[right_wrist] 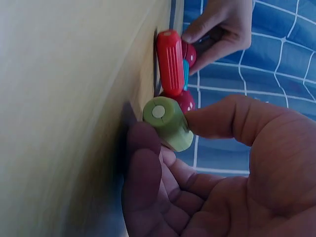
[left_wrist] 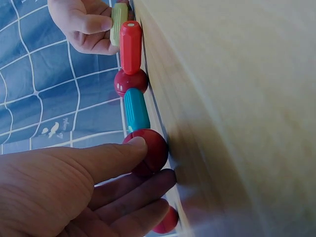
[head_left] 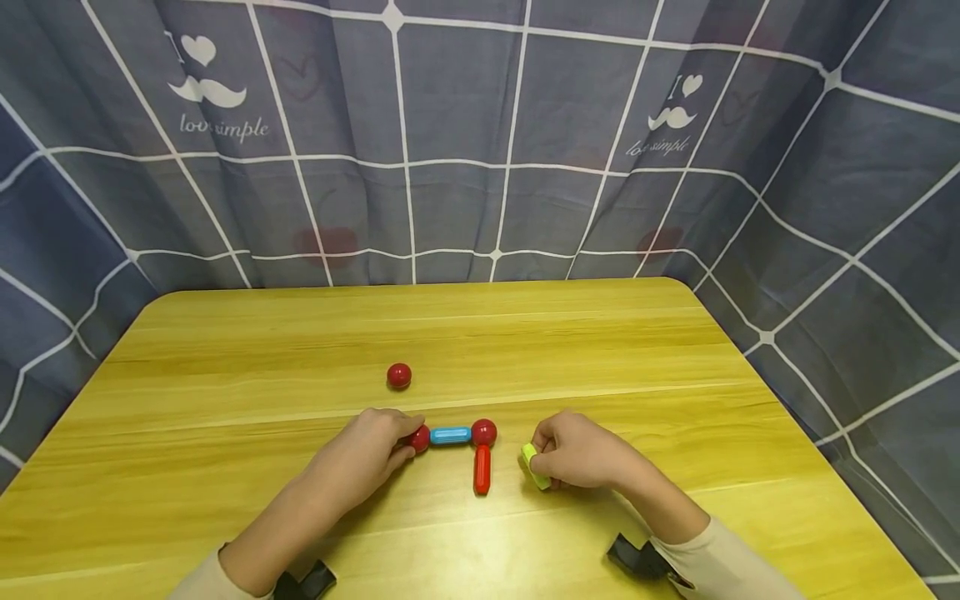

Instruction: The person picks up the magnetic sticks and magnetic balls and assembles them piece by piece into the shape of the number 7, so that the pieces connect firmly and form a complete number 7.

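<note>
My left hand [head_left: 366, 454] pinches a dark red ball [left_wrist: 154, 153] between thumb and fingers. A blue ribbed rod [head_left: 451, 436] runs from that ball to a second red ball [head_left: 484, 432]. From this second ball a red ribbed rod [head_left: 482, 472] points toward me, its other end bare. To the right, my right hand [head_left: 583, 450] holds a yellow-green rod [head_left: 534, 467] between thumb and fingers, apart from the joined pieces. The right wrist view shows the end face of this yellow-green rod [right_wrist: 168, 122], with a pale round disc in its middle.
A third red ball [head_left: 399, 376] lies loose on the wooden table [head_left: 225, 358], farther back than the joined pieces. Behind the table hangs a grey-blue checked curtain [head_left: 450, 208], which also runs along the right side. Black straps [head_left: 637, 557] are at both wrists.
</note>
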Available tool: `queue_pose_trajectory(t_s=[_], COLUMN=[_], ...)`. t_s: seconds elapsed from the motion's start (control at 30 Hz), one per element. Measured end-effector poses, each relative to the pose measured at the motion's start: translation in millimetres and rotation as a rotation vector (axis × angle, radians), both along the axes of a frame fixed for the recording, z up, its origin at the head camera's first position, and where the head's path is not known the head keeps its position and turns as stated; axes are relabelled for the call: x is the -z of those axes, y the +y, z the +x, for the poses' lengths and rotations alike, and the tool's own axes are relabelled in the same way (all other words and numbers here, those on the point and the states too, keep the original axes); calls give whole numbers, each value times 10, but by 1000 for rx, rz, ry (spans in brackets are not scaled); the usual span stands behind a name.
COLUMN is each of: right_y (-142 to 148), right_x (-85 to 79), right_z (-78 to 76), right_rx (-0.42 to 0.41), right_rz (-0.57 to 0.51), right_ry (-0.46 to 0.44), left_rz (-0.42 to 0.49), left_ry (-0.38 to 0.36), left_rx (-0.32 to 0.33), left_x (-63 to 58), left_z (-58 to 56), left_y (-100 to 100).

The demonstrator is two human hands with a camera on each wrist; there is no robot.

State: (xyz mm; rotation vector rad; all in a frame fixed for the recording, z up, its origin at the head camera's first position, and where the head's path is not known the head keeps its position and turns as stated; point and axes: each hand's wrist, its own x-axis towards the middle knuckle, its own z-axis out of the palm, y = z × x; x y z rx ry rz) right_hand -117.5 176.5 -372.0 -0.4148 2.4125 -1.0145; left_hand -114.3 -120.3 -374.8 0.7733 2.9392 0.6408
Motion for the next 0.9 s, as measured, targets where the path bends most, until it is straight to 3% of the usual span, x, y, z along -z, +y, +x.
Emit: queue_pose_trajectory(t_s=[0.27, 0.47, 0.9], right_y=[-104, -177, -293], right_x=[-18, -28, -27], right_z=[111, 185, 277], right_rx=[-67, -123, -152], right_rz=[-50, -63, -29], right_ry=[-106, -126, -72], left_rz=[2, -1, -2], left_ry=[1, 4, 17], left_rx=[12, 7, 17], left_x=[29, 22, 15], left_z=[-17, -18, -14], left_y=[3, 4, -6])
